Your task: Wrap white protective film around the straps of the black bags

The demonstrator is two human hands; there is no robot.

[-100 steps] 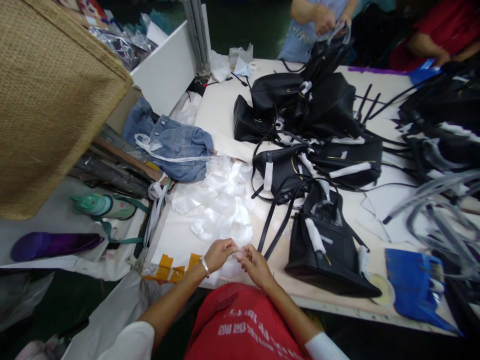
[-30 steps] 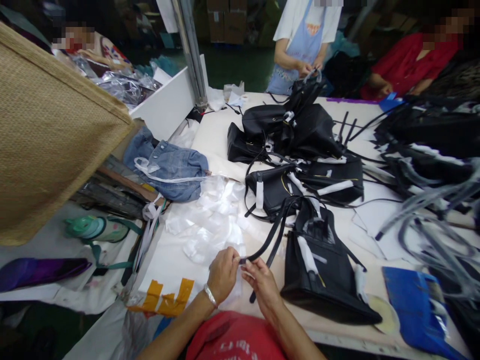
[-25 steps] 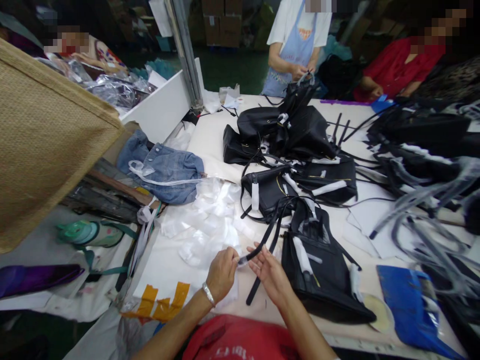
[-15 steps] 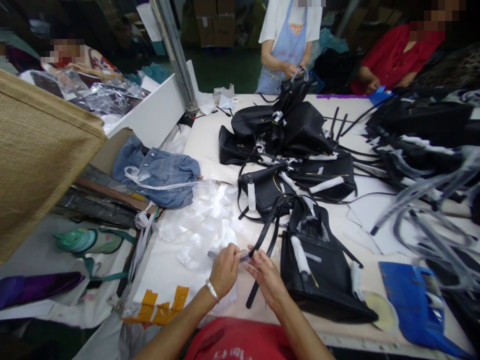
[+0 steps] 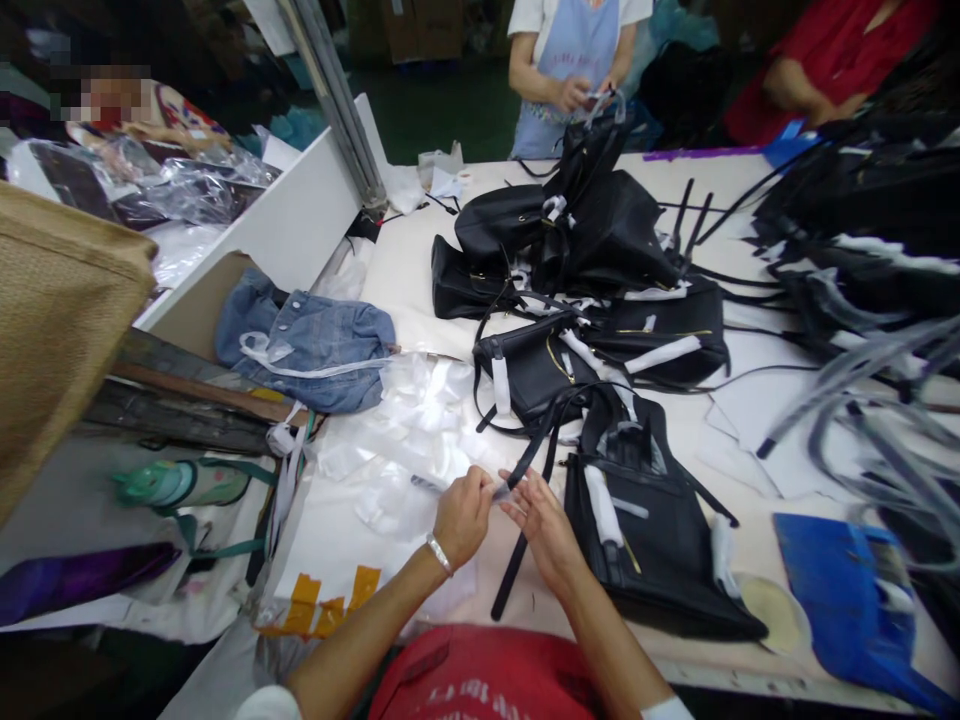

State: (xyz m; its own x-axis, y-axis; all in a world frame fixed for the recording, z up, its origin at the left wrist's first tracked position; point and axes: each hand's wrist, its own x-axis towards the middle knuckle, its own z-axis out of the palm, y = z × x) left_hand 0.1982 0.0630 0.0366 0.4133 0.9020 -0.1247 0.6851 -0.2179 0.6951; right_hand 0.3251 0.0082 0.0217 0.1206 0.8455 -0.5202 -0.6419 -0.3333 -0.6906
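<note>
My left hand [image 5: 460, 518]: fingers pinching a plastic sleeve [image 5: 427, 484]. My right hand [image 5: 551, 530]: fingers against a black strap [image 5: 535, 453], grip unclear. Black bag [image 5: 660, 540]: right, on tabletop [image 5: 551, 608].

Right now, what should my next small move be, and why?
Perhaps guide the clear strip around the strap with your left hand: that hand seems to pinch the strip near the strap's end, your right hand touches the strap, and part of the strip sticks out loose.
</note>
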